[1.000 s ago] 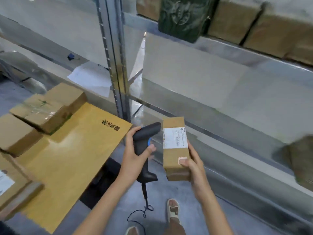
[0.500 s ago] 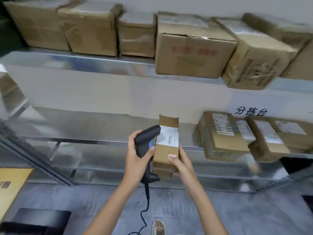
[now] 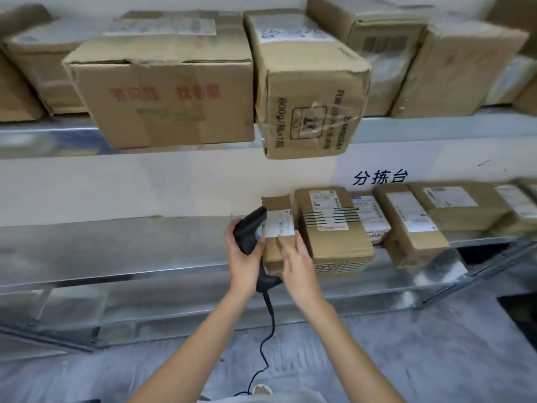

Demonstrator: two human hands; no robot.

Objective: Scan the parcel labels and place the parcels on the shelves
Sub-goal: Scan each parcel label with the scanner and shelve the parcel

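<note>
A small brown parcel (image 3: 276, 202) with a white label lies on the middle metal shelf (image 3: 116, 242), tight against the left side of a striped parcel (image 3: 334, 237). My right hand (image 3: 297, 261) rests on top of the small parcel with its fingers laid out straight towards the label. Just left of it, my left hand (image 3: 244, 257) grips the black handheld scanner (image 3: 248, 228), whose head points at the label. The scanner's cable (image 3: 270, 330) hangs down to the floor.
Further labelled parcels (image 3: 412, 219) line the middle shelf to the right. Large cardboard boxes (image 3: 165, 103) fill the upper shelf, and one (image 3: 308, 82) juts out over its edge. The left stretch of the middle shelf is bare metal. Grey floor lies below.
The view swung right from a yellow carton table to the shelves. The small parcel went from being held in the air to lying on the middle shelf beside the striped parcel.
</note>
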